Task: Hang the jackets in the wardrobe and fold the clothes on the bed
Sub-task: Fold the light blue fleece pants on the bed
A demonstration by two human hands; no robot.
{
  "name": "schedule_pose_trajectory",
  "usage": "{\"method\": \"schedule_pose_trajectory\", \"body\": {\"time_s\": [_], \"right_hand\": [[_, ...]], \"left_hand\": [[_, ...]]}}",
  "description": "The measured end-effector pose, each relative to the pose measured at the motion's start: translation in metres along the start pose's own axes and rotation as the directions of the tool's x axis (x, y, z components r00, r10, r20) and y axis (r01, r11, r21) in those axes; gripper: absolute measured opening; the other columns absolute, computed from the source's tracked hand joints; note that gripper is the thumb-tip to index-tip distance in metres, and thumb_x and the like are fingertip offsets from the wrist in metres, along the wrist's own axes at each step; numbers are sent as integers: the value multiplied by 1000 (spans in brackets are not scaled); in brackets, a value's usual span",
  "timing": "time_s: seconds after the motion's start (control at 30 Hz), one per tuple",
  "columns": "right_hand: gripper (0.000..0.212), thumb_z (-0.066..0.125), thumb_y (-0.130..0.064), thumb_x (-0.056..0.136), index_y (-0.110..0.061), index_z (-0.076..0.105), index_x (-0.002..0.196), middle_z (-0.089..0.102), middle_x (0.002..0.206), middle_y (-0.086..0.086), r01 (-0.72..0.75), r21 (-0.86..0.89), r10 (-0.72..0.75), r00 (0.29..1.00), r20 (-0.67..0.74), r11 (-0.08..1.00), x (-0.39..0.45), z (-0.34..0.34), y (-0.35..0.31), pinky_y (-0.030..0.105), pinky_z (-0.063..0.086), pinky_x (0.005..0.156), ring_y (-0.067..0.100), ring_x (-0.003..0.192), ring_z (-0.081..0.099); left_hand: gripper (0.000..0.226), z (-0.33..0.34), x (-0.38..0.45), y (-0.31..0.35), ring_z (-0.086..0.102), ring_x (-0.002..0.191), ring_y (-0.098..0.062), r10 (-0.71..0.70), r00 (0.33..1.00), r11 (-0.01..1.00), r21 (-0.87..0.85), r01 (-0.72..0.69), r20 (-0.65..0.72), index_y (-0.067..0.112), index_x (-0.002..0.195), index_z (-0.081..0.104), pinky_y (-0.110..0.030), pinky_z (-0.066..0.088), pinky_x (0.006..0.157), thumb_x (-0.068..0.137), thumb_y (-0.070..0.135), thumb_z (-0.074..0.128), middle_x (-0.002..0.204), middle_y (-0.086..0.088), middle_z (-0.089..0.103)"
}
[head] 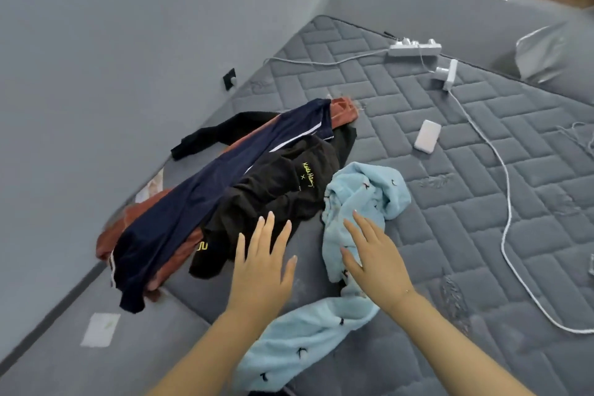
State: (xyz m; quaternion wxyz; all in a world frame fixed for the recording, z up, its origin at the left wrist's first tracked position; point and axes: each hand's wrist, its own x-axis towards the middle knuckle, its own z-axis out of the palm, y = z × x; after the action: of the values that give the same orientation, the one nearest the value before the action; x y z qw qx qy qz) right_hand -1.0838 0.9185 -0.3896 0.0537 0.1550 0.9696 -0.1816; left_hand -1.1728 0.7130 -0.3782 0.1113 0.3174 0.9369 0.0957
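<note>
From the head view, nothing looks folded: the light-blue fleecy garment [353, 202] lies crumpled on the grey quilted bed [482, 170] beside a heap topped by navy trousers [205, 196]. Left hand [260, 267] and right hand [376, 257] hover above, fingers spread, holding nothing.

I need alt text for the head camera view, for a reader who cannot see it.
Two open hands, left hand and right hand, reach over a grey quilted mattress toward a light blue fleece garment beside a pile of dark clothes. A white power strip and cable lie further back.
</note>
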Motion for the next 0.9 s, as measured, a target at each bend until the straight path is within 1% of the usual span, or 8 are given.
{"method": "schedule_pose_trajectory", "body": {"time_s": [0.13, 0.33, 0.43, 0.5, 0.57, 0.67, 0.77, 0.9], "right_hand": [[59, 47, -41, 99, -22, 27, 151, 10, 163, 0, -196, 47, 193, 980, 51, 980, 62, 60, 43, 34, 38, 108, 23, 144, 24], [99, 67, -57, 80, -39, 3, 153, -19, 161, 4, -397, 95, 394, 918, 48, 913, 149, 151, 88, 45, 45, 97, 36, 134, 28], [86, 67, -37, 86, -35, 13, 152, 4, 161, 10, -435, 47, 435, 900, 10, 899, 164, 190, 94, 40, 46, 86, 37, 122, 41], [65, 60, -16, 89, -26, 33, 148, 36, 147, 10, -413, 217, 442, 891, -103, 884, 158, 197, 98, 35, 44, 82, 31, 111, 50], [50, 53, -3, 87, -21, 54, 134, 57, 128, 1, -360, 569, 519, 843, -142, 739, 139, 187, 103, 28, 45, 80, 20, 98, 59], [45, 51, 5, 84, -23, 68, 116, 68, 112, -6, -250, 916, 636, 772, -7, 314, 90, 161, 111, 23, 52, 77, 11, 92, 64], [40, 55, 1, 87, -26, 70, 114, 71, 113, 0, -168, 985, 634, 758, 151, -34, 34, 143, 115, 28, 57, 81, 15, 102, 67], [40, 53, 1, 89, -25, 70, 114, 72, 113, 3, -58, 971, 672, 712, 203, -231, -26, 139, 124, 27, 57, 75, 16, 99, 68]], "left_hand": [[60, 65, 76, -20, -15, 150, -15, 59, 989, 998, 4, -60, 138, 30, 156, -1, -42, -2, 122, 103, 45, 24, 164, 1, -10], [57, 154, 140, -34, -4, 151, -12, 47, 968, 987, -163, -7, 248, 27, 156, 12, -39, 3, 121, 104, 39, 33, 164, 3, 2], [53, 183, 145, -42, 10, 149, -12, 25, 966, 943, -326, 62, 257, 25, 153, 24, -38, 13, 122, 103, 34, 39, 162, 5, 15], [48, 194, 146, -46, 24, 143, -9, -7, 969, 876, -465, 125, 248, 24, 149, 34, -35, 22, 118, 103, 30, 44, 157, 5, 28], [42, 199, 144, -46, 39, 129, -2, -59, 959, 770, -599, 220, 276, 24, 143, 43, -24, 34, 107, 102, 27, 47, 149, 7, 40], [38, 197, 145, -35, 49, 112, 7, -139, 919, 550, -743, 382, 370, 28, 137, 48, -14, 40, 89, 100, 29, 53, 140, 10, 49], [59, 191, 155, -12, 48, 125, -6, -132, 854, 341, -786, 516, 504, 33, 144, 39, -35, 41, 106, 91, 44, 63, 142, 9, 46], [90, 197, 172, 37, 39, 139, -20, -13, 757, 76, -754, 652, 653, 39, 151, 21, -46, 35, 111, 78, 56, 69, 145, 6, 49]]}}
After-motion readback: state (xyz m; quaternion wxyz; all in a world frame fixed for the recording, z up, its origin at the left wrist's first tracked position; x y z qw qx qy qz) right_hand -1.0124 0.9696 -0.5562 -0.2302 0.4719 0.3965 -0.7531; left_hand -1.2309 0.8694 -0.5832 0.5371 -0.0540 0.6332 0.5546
